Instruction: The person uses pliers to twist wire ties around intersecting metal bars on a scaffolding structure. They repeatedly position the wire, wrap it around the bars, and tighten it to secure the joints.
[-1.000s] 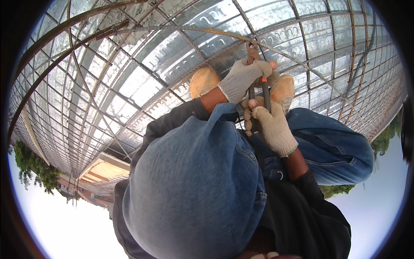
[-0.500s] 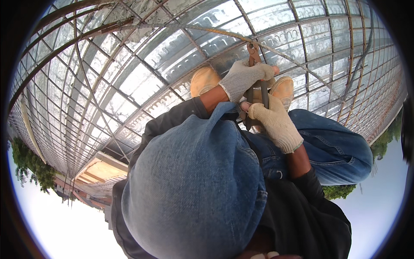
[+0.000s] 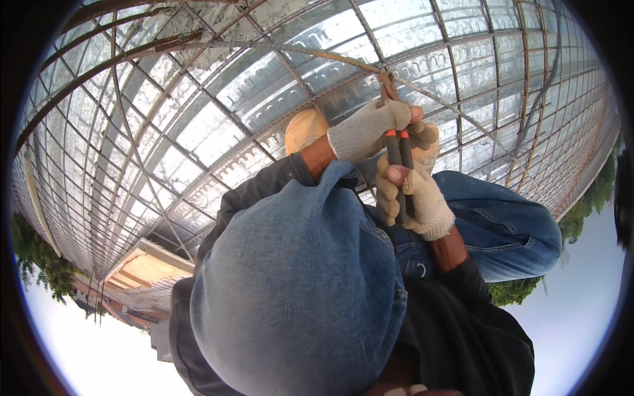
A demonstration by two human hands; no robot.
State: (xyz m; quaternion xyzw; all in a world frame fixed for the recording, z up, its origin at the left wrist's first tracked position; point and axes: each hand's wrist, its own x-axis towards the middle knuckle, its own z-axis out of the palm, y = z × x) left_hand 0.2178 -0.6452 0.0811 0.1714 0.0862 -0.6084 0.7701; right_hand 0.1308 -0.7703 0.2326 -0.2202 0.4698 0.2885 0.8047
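My right hand [image 3: 422, 201], in a cream knitted glove with bare fingertips, is closed around the black-and-red handles of end-cutting pincers [image 3: 393, 150]. The handles lie close together. My left hand [image 3: 373, 129], in a similar glove, is wrapped around the pincers just below their rusty jaws, and its thumb tip shows on the right. The jaws point away from me and sit at a crossing of the rebar mesh [image 3: 370, 33], beside a diagonal rusty bar [image 3: 330, 54]. Any wire in the jaws is too small to make out.
Shiny metal decking [image 3: 277, 76] lies under the mesh. My tan boots [image 3: 306, 130] stand on it, just beyond my denim-covered knees [image 3: 297, 284]. A dark cable [image 3: 547, 86] runs along the right side. A wooden formwork box [image 3: 148, 267] is at the left.
My right hand has shifted down the handles toward me and changed its grip. The handles have come closer together, while my left hand stays near the jaws.
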